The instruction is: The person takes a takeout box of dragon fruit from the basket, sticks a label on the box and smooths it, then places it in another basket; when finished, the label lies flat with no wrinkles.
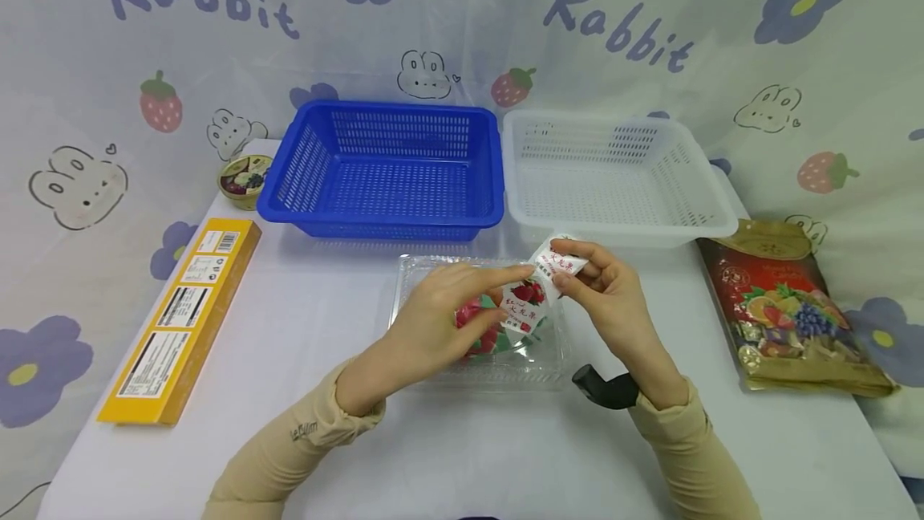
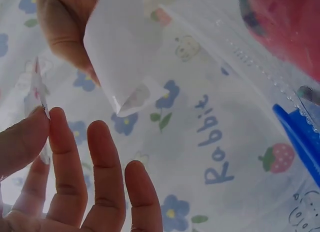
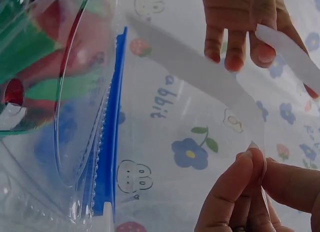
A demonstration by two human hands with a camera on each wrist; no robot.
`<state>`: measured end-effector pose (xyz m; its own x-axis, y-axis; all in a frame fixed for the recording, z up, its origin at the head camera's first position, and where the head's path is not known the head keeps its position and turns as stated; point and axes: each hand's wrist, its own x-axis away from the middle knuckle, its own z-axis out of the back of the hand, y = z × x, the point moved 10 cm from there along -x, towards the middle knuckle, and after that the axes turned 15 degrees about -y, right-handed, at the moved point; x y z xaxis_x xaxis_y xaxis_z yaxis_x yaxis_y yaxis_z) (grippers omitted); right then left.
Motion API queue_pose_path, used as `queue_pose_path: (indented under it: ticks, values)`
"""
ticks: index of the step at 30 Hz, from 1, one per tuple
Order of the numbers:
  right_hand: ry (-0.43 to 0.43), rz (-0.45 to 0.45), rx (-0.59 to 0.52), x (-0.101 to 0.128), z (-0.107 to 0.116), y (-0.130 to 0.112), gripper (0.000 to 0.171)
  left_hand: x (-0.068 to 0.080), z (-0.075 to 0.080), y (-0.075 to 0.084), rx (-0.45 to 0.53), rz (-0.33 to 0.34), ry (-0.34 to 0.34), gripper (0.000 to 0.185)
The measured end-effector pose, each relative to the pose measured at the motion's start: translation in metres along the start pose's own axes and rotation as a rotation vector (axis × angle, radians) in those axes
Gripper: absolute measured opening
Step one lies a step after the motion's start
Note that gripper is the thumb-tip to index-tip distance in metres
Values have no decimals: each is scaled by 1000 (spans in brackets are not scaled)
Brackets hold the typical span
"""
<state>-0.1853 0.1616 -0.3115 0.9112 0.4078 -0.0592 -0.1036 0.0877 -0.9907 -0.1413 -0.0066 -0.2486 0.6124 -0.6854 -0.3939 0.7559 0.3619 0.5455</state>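
Note:
My left hand (image 1: pixel 429 315) pinches a white printed label (image 1: pixel 521 311) with a red dragon fruit picture; the left wrist view catches it nearly edge-on. Between thumb and fingers, my right hand (image 1: pixel 613 295) grips another white label piece (image 1: pixel 554 259), which looks bent and pale-backed in the left wrist view. Both hands are over a clear plastic box (image 1: pixel 505 379) lying on the table. Red and green contents (image 3: pixel 45 91) show through the box in the right wrist view. The left forearm and hand partly cover the box in the head view.
Behind stand a blue basket (image 1: pixel 404 227) and a white basket (image 1: pixel 621 231). A long yellow box (image 1: pixel 188 319) and a round tin (image 1: pixel 245 179) lie left. To the right are a red-gold bag (image 1: pixel 801 311) and a black wrist-mounted piece (image 1: pixel 606 388).

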Motion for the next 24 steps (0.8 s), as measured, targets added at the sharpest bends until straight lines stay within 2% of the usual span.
queue_pose_path:
  ticks: [5,9,12,16,20,24]
  values:
    - [17,-10,51,6,16,4,33,-1,-1,-6,-21,58,-17,51]
    - [-48,3,49,15,39,9,34,0,-2,-18,11,158,-51,56]
    - [-159,-31,73,22,54,21,33,1,-6,-33,54,280,-98,53]
    - [-376,-111,110,32,56,50,32,3,-13,-51,90,429,-180,27]
    - [-577,-130,46,42,48,75,32,3,-17,-58,62,498,-228,8]
    - [-647,-149,7,45,46,91,32,3,-18,-62,10,536,-237,6]
